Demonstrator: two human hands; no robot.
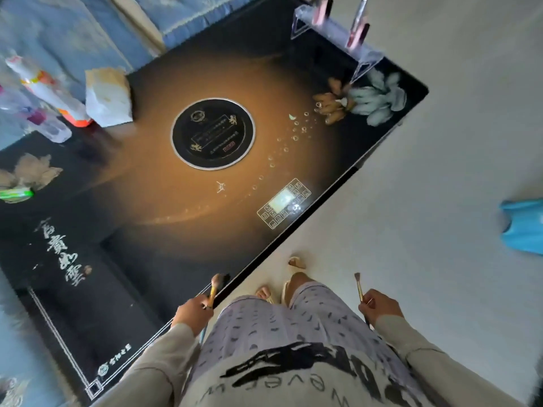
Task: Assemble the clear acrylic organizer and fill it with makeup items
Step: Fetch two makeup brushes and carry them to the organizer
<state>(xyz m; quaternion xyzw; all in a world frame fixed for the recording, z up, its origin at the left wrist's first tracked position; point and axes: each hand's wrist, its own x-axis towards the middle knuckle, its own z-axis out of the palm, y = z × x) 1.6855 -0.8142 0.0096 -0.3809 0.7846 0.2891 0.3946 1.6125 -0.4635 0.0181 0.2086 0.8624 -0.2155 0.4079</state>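
The clear acrylic organizer stands on the far right corner of the dark table, with pink makeup tubes upright in it. My left hand grips a fluffy makeup brush at the table's near edge. Over the floor to the right, my right hand holds a thin flat brush with its bristles pointing up. Both hands are far from the organizer.
A round black hob plate and a touch panel are set in the table. Bottles and a tissue pack stand at the far left. A green item lies left. A blue object sits on the floor.
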